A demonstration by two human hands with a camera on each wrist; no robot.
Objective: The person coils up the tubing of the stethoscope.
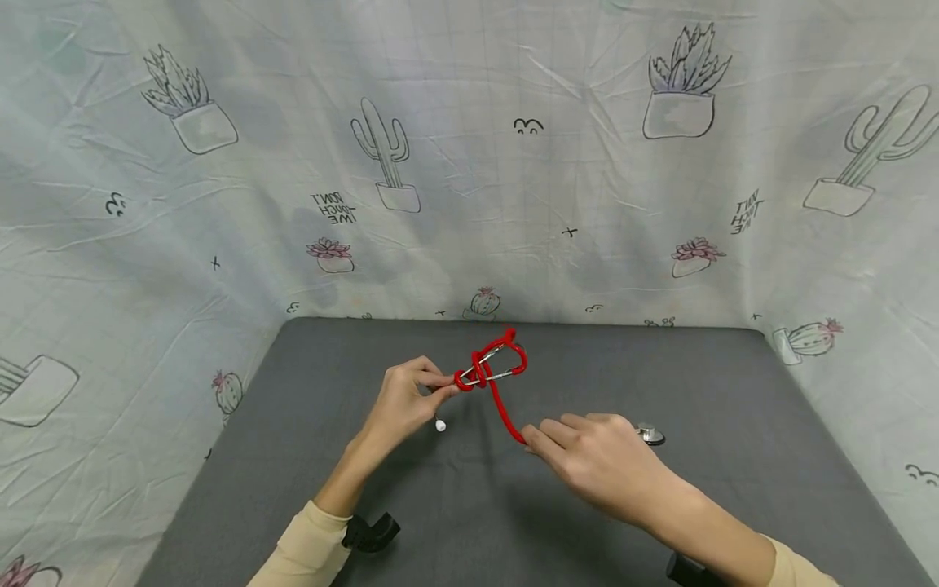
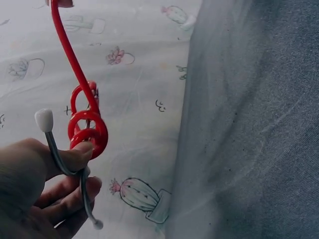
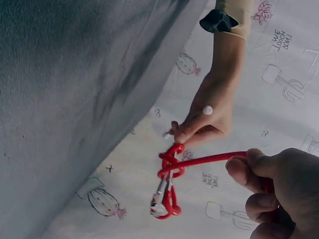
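- My left hand [image 1: 402, 401] pinches the stethoscope [image 1: 490, 371] by its metal ear tubes, lifted above the grey table [image 1: 308, 456].
- My right hand [image 1: 597, 461] grips the red tubing [image 1: 504, 412], drawn taut away from the coils.
- I'd judge steady tension and a firm left pinch keep the wraps tidy.
- The left wrist view shows a white eartip [image 2: 44, 119] up close; only the head view shows the chest piece [image 1: 650, 434] on the table.
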